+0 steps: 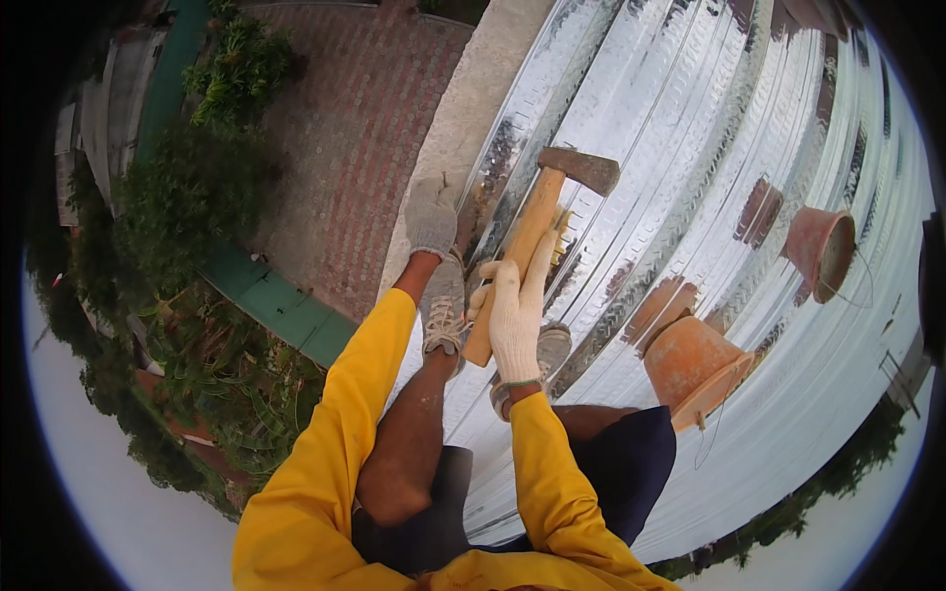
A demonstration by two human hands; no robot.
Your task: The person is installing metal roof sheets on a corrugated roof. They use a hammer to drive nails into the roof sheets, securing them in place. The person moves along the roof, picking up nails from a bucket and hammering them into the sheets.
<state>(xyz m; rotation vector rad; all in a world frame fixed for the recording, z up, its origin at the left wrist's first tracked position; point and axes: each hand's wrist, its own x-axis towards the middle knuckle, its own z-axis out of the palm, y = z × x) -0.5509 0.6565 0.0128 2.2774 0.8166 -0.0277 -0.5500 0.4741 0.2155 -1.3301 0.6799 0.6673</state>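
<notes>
In my right hand point(516, 320), in a cream knit glove, is a hatchet point(531, 225) with a pale wooden handle and a dark, worn metal head. The thumb lies across the handle, and the fingers run along it toward the head. Beneath the hatchet is the shiny corrugated metal sheet point(631, 148). My left hand point(431, 219), in a greyish glove, rests at the concrete ledge point(480, 94) beside the sheet's edge. Its fingers look closed, and a thin short thing shows at their tips, too small to name.
Two clay pots, a near orange one point(695, 366) and a farther one point(821, 251), lie tilted on the sheet with wire loops. My left shoe point(443, 313) stands by the roof edge. Beyond the ledge, far below, are brick paving point(360, 108), a green wall point(286, 315) and trees point(192, 182).
</notes>
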